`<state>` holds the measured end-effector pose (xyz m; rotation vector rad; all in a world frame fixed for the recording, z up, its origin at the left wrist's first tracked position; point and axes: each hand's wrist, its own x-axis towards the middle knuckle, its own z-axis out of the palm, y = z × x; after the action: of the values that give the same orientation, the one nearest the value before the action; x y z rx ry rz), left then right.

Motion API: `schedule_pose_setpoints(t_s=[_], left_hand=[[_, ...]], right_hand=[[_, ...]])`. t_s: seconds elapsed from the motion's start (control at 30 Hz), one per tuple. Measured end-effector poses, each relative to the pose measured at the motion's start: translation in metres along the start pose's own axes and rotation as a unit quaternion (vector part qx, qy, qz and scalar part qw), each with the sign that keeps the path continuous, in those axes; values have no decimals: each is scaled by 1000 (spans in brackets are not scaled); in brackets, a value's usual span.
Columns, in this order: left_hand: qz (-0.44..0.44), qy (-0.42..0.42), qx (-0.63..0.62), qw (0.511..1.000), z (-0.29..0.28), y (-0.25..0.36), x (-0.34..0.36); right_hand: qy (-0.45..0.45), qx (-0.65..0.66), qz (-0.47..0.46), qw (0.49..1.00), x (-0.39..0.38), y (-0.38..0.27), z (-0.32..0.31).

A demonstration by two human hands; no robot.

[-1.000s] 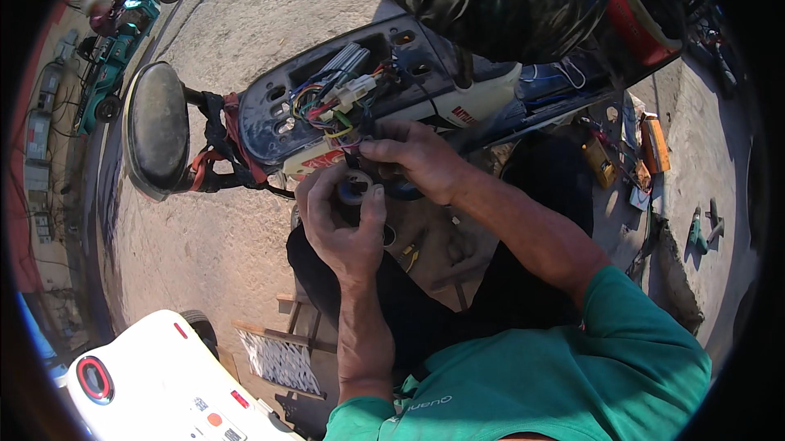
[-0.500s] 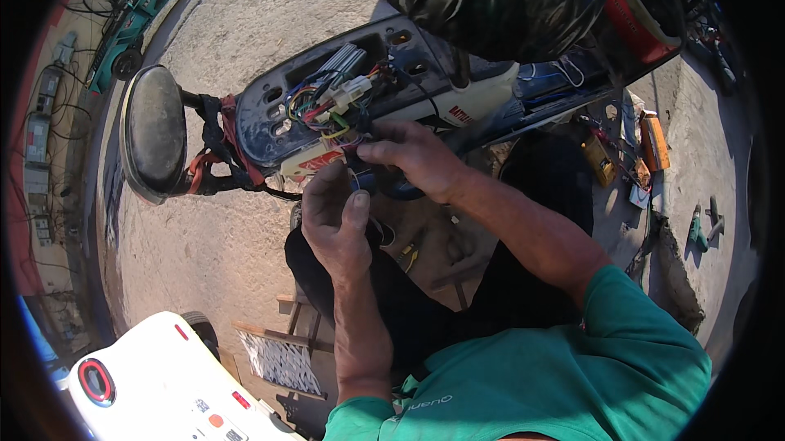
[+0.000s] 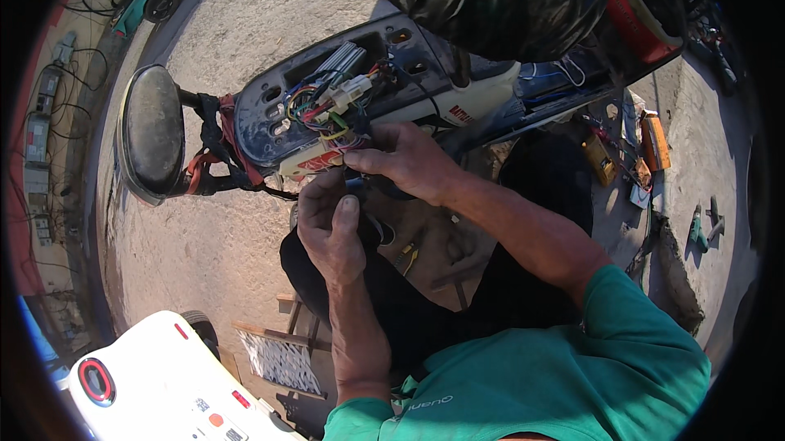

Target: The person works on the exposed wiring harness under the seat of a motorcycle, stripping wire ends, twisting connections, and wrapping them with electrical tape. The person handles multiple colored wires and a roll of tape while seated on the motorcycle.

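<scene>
On the deck of a white-and-black electric scooter (image 3: 253,138) lies a tangle of coloured wires (image 3: 304,103) with a white plug connector (image 3: 352,91). A finned metal box (image 3: 343,59) sits beside them. My right hand (image 3: 413,164) is closed at the lower end of the bundle, thumb against fingers, pinching a thin wire. Just below it, my left hand (image 3: 331,232) has its fingers curled up toward the right thumb, its own thumb standing off them. Whatever those left fingertips hold is too small to make out.
A black seat (image 3: 482,3) rises over the scooter's far side; a padded backrest (image 3: 151,130) stands at its left end. Pliers (image 3: 406,257) lie on the ground by my legs. A woven stool (image 3: 280,359) and a white vehicle (image 3: 176,384) are lower left. Yellow tool (image 3: 599,160) at right.
My right hand has shifted slightly left, and the left hand slightly down and left, its fingertips closer to the right thumb. The green vehicle at the upper left has moved up and right.
</scene>
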<state>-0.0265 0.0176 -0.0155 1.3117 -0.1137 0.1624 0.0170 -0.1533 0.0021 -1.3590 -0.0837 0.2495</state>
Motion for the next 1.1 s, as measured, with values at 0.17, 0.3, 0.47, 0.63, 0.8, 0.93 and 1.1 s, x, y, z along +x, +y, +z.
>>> schedule_pose_setpoints(t_s=[0.17,0.3,0.47,0.63,0.8,0.93,1.1], left_hand=[[-2,-8,6,1000,2,4,0],[-2,-4,3,1000,5,7,1],[-13,-10,18,1000,3,4,0],[-10,2,38,999,4,2,4],[-1,14,128,992,22,8,13],[-35,17,142,989,27,11,18],[-41,12,133,990,21,12,15]], right_hand=[[1,21,3,1000,4,8,-1],[3,75,23,997,6,10,1],[-32,210,81,974,5,7,-1],[-51,286,111,950,5,0,-2],[-47,321,134,936,6,3,-3],[-44,329,138,933,6,5,-3],[-58,334,109,934,9,13,-5]])
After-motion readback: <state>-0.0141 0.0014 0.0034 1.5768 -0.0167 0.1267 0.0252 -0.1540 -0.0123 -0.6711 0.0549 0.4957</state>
